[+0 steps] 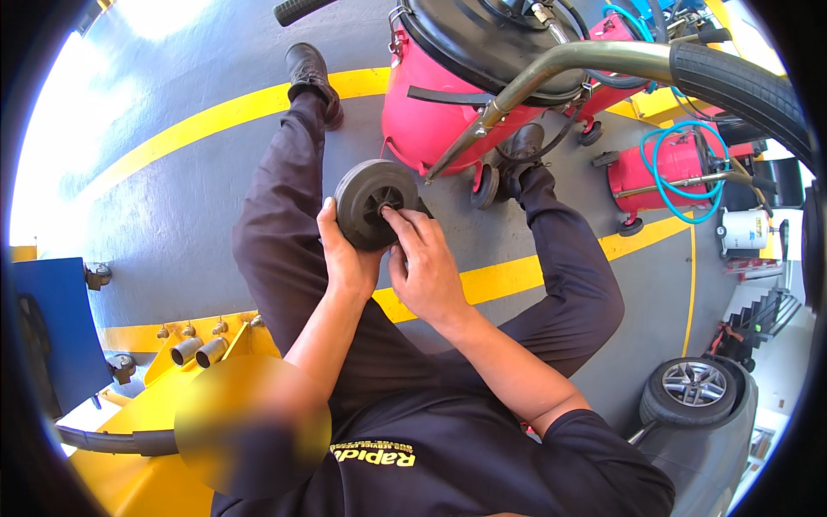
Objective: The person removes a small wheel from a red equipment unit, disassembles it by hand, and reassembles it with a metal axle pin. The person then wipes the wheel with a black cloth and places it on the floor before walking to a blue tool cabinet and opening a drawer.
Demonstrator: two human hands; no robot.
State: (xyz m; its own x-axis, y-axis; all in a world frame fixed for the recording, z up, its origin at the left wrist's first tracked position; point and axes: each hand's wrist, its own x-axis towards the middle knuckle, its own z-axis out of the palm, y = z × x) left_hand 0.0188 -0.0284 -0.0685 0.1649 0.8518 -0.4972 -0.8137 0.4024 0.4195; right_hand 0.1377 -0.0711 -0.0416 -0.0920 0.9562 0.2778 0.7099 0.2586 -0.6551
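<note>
Open floor [504,241] right of the hands [428,271], red drum [431,129] blocking ahead

Upper garment: a black short-sleeved shirt [482,426], lower centre of the frame, bearing yellow lettering [379,455] on the chest; a round blurred patch hides part of it at lower left. The right sleeve [594,444] ends above the elbow. Forearms, left hand [349,263] and right hand [429,274]: bare. Lower garment: long, dark, creased trousers [573,289]. Footwear: dark shoes, one [306,69] at upper left, another [524,145] at upper centre-right.
</note>
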